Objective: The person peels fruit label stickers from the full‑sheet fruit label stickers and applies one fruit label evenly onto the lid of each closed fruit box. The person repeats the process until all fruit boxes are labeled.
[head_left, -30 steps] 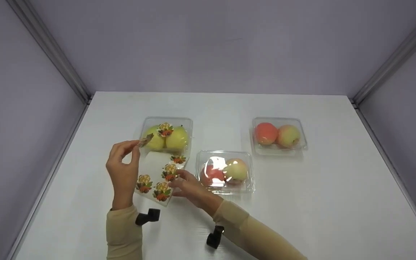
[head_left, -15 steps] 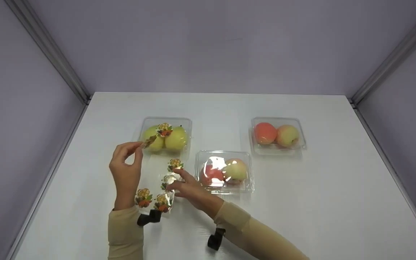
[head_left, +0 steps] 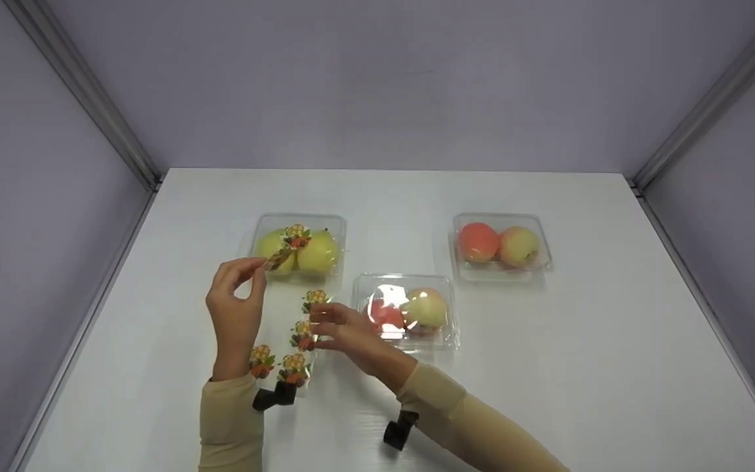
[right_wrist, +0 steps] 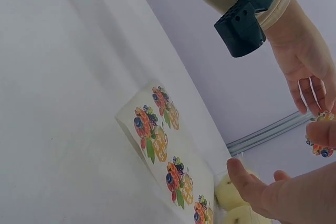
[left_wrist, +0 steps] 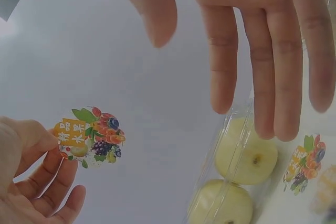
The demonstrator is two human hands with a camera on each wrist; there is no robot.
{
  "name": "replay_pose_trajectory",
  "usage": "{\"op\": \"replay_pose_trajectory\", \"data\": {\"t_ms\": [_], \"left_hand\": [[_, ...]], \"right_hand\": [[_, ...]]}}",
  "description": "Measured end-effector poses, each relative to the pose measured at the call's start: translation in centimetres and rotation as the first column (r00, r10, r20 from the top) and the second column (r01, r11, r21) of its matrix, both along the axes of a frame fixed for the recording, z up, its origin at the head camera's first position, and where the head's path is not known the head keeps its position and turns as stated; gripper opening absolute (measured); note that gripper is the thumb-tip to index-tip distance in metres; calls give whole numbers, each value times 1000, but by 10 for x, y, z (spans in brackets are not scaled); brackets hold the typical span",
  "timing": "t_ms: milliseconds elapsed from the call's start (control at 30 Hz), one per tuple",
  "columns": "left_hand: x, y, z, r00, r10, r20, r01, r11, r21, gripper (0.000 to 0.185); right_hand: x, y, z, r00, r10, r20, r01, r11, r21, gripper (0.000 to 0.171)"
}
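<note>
My left hand [head_left: 238, 314] pinches a round fruit sticker [left_wrist: 89, 137] between thumb and fingertips, raised in front of the left clear box. In the left wrist view the sticker faces the camera, showing berries, grapes, green leaves and an orange label. A white sticker sheet [right_wrist: 184, 148] lies on the table, several matching stickers still on it. Over its right edge hovers my right hand [head_left: 351, 334], fingers extended and holding nothing. Behind the sheet stands a clear box [head_left: 340, 223] of two yellow-green pears [head_left: 318, 252], a fruit sticker [head_left: 295, 236] on its lid.
Just right of the right hand sits a closed clear box [head_left: 454, 328] with one red and one pale apple [head_left: 426, 309]. Another clear box [head_left: 538, 223] with two apples stands farther back right. Walls enclose the white table [head_left: 580, 367] at the back and sides.
The sticker sheet has slid toward me and lies lower in the head view. My right hand's fingers have come off it and straightened; my left hand has drifted slightly right with the sticker.
</note>
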State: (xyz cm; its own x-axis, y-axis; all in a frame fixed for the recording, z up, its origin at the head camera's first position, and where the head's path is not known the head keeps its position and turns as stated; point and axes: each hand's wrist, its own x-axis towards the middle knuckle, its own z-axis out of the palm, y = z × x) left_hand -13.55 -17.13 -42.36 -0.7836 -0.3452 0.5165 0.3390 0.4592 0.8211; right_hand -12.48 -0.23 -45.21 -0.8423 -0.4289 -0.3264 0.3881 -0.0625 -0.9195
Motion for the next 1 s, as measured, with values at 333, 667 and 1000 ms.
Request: {"op": "replay_pose_trajectory", "data": {"t_ms": [333, 667, 1000], "left_hand": [[-1, 9, -4, 999, -27, -21, 27, 1000, -15, 12], [1, 24, -9, 996, -78, 48, 77, 997, 5, 12], [1, 39, -13, 990, -126, 61, 128, 991, -26, 11]], "right_hand": [[-4, 15, 4, 999, -26, -25, 25, 999, -36, 39], [-8, 38, 5, 993, -103, -53, 103, 995, 1, 38], [-11, 62, 7, 979, -128, -160, 143, 986, 87, 34]]}}
